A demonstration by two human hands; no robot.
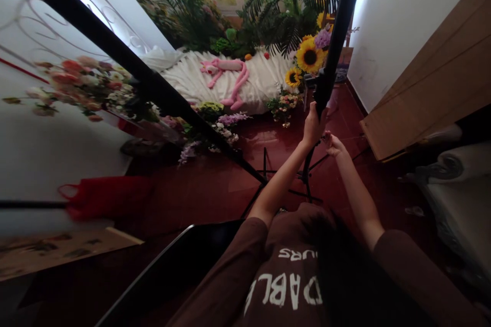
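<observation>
My left hand [314, 125] is wrapped round the black pole of a light stand [332, 51], just under its clamp joint [320, 84]. Lower and to the right, my right hand [335, 146] pinches its fingers together beside the same pole. A small dark part, seemingly a knob of the stand, shows at those fingertips; its details are too dim to read. Below both hands the pole runs down to spread tripod legs [306, 178] on the red floor [215, 184].
A second black pole [169, 94] slants across the left. Behind lie a draped white cloth [261, 82], a pink plush toy [230, 66], sunflowers [310, 55] and other flowers [82, 84]. A wooden board [429, 82] leans at right; a red bag [103, 196] is at left.
</observation>
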